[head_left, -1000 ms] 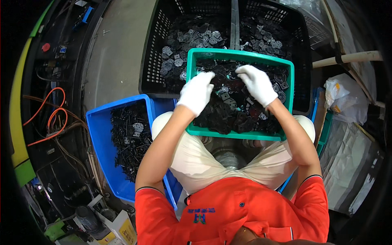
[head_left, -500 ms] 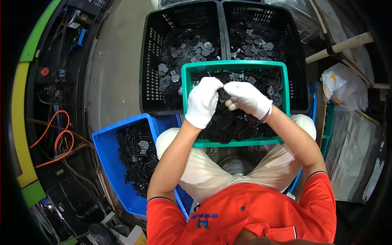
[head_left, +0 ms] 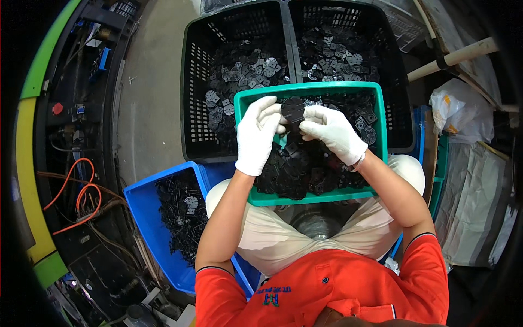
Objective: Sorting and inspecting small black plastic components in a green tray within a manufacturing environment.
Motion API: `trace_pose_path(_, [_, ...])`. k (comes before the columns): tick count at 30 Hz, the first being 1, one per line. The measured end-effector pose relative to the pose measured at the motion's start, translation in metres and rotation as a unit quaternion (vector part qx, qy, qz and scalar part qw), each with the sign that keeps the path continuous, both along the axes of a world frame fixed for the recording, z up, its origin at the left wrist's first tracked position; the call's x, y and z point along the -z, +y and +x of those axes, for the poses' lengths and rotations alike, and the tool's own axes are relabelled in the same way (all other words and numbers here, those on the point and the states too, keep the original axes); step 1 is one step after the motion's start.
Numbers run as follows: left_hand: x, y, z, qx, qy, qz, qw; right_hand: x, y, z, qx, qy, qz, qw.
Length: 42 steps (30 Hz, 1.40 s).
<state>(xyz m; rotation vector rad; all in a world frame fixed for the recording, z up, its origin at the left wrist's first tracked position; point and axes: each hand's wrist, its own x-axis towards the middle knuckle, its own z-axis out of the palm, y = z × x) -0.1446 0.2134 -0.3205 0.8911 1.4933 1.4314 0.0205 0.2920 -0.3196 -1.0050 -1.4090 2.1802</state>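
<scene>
A flat, rounded black part (head_left: 293,109) is held up above the green bin (head_left: 310,199). My white-gloved right hand (head_left: 333,133) pinches it by its right side between thumb and fingers. At its left edge is my left hand (head_left: 256,135), also gloved in white, with loosely curled fingers spread apart; whether the fingertips touch the part I cannot tell. Below both hands, a heap of similar dark pieces (head_left: 297,169) fills much of the bin, which rests over my lap.
Two black perforated crates (head_left: 197,92) with many flat dark parts stand beyond the green bin. A blue bin (head_left: 158,229) at my left contains thin black pieces. Machinery with an orange hose (head_left: 87,191) lines the left; a pale pole (head_left: 463,59) juts in from the right.
My hands have drawn apart slightly, and the black part now shows its broad face between them. The left hand has shifted left and its fingers have loosened. The view has moved a little.
</scene>
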Motion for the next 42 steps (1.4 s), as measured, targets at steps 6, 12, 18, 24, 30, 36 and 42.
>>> trace_pose_path(6, [0.018, -0.006, -0.037, -0.131, 0.538, -0.127, 0.823, 0.008, 0.003, 0.001, 0.024, 0.014, -0.049, 0.998])
trace_pose_path(12, [0.036, -0.016, -0.05, 0.018, 0.424, -0.253, 0.869, 0.007, 0.003, 0.006, 0.039, 0.025, -0.048, 0.998])
trace_pose_path(18, [0.038, -0.029, -0.044, 0.017, 0.424, -0.234, 0.875, 0.006, 0.005, 0.016, 0.056, 0.008, -0.046, 0.997])
trace_pose_path(24, [0.024, -0.027, -0.031, -0.042, 0.618, -0.201, 0.759, 0.003, 0.006, 0.016, 0.059, 0.057, -0.035, 0.996])
trace_pose_path(30, [0.013, -0.021, -0.031, 0.048, 0.46, -0.051, 0.885, 0.018, 0.029, 0.01, 0.036, -0.024, -0.054, 0.998])
trace_pose_path(36, [0.041, -0.002, -0.014, 0.124, 0.532, -0.022, 0.837, -0.008, 0.071, -0.061, 0.037, 0.059, 0.091, 0.993])
trace_pose_path(42, [0.058, -0.001, -0.007, 0.17, 0.559, -0.081, 0.807, 0.029, 0.046, -0.024, -0.001, -0.034, 0.188, 0.982])
